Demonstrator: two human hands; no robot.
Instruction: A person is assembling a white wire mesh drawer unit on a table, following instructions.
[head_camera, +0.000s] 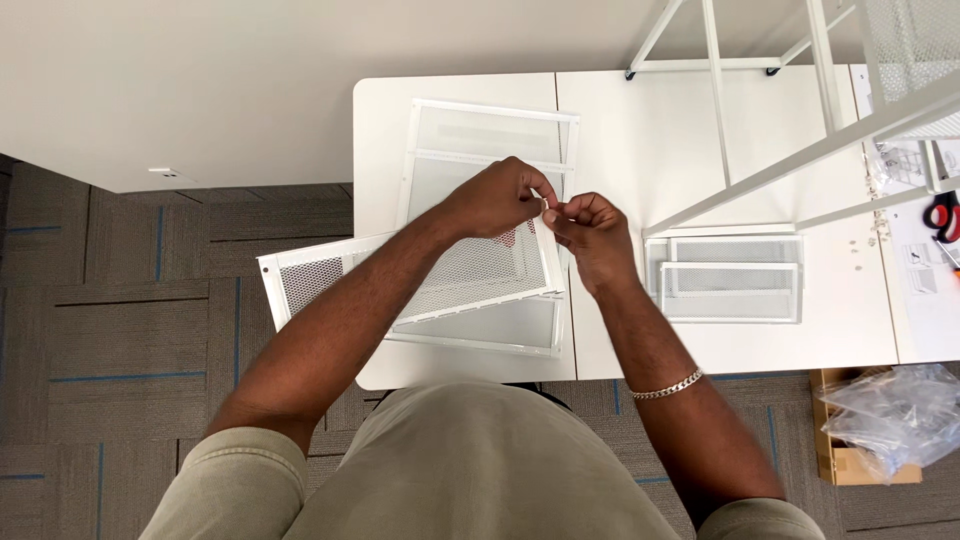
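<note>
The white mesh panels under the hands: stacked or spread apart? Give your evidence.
Stacked: the white mesh panels overlap crookedly on the white table, one corner overhanging its edge, below both hands.

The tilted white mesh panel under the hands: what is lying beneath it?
Beneath the tilted white mesh panel lies another flat white mesh panel on the white table. Its middle part is covered by the upper panel and both hands, so anything there cannot be seen.
</note>
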